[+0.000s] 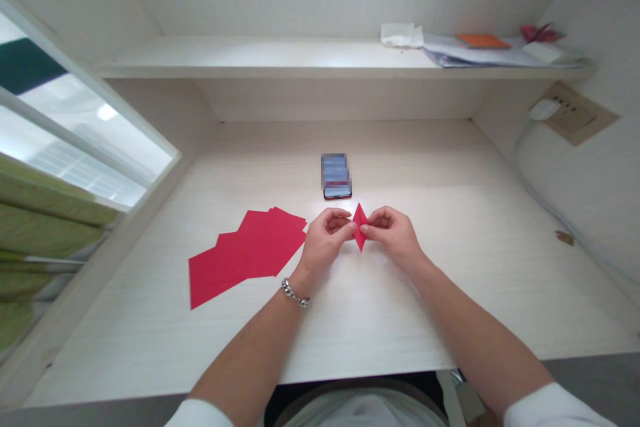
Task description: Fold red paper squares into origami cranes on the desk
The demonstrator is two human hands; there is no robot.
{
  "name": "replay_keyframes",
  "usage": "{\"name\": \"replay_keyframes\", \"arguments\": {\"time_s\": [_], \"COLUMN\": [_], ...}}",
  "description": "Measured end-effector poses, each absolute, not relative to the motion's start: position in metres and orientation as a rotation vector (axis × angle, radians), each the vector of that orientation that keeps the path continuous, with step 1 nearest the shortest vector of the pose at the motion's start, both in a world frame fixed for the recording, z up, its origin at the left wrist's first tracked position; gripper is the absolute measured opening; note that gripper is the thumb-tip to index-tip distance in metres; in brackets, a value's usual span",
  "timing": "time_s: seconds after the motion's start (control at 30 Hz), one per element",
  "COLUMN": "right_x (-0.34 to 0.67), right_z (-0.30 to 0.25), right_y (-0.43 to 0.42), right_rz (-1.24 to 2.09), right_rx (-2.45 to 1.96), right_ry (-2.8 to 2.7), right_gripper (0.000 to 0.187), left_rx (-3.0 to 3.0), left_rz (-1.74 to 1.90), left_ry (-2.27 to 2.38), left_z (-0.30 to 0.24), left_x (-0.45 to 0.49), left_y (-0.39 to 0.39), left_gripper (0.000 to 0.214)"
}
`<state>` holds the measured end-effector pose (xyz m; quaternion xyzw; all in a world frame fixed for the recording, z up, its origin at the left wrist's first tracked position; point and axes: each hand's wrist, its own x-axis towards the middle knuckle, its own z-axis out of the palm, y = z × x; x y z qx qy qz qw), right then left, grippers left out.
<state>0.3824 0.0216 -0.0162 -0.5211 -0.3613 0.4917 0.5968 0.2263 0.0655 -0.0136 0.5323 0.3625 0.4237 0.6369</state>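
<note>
Paper diamond (359, 221), red, centre of frame: folds formed; whether more remain cannot be determined. Left hand (327, 235) pinches its left side, right hand (396, 232) its right side. Phone (335, 175) lies just above. Left of centre, overlapping red sheets (250, 247) lie flat on the desk (370, 327), apparently unfolded.

Showing: two hands (327, 235), one folded red paper (359, 215), one phone (336, 177), one bracelet (295, 293), one plug (544, 109); fanned red sheets (260, 245) are overlapping, exact number indeterminate.
</note>
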Motion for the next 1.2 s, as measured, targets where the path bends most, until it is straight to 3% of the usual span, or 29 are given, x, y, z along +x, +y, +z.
{"name": "replay_keyframes", "arguments": {"time_s": [0.23, 0.6, 0.83, 0.97, 1.2], "right_x": [0.3757, 0.3759, 0.3783, 0.3789, 0.3786], "right_z": [-0.0177, -0.0201, -0.0211, -0.0207, -0.0192], "right_y": [0.0211, 0.0231, 0.0244, 0.0247, 0.0249], "right_rz": [1.229, 1.064, 1.185, 1.141, 1.1], "right_rx": [-1.234, -1.239, -1.226, -1.214, -1.233], "right_ry": [-0.75, -0.843, -0.858, -0.827, -0.806], "right_gripper": [0.045, 0.04, 0.042, 0.037, 0.044], "left_rx": [1.255, 1.144, 1.246, 1.217, 1.207], "left_rz": [0.985, 0.911, 0.917, 0.874, 0.716], "left_ry": [0.893, 0.871, 0.916, 0.911, 0.841], "left_z": [-0.0188, -0.0179, -0.0185, -0.0191, -0.0247], "left_x": [0.2269, 0.2328, 0.231, 0.2322, 0.2338], "left_y": [0.0652, 0.0599, 0.0621, 0.0621, 0.0605], "left_gripper": [0.032, 0.04, 0.046, 0.04, 0.033]}}
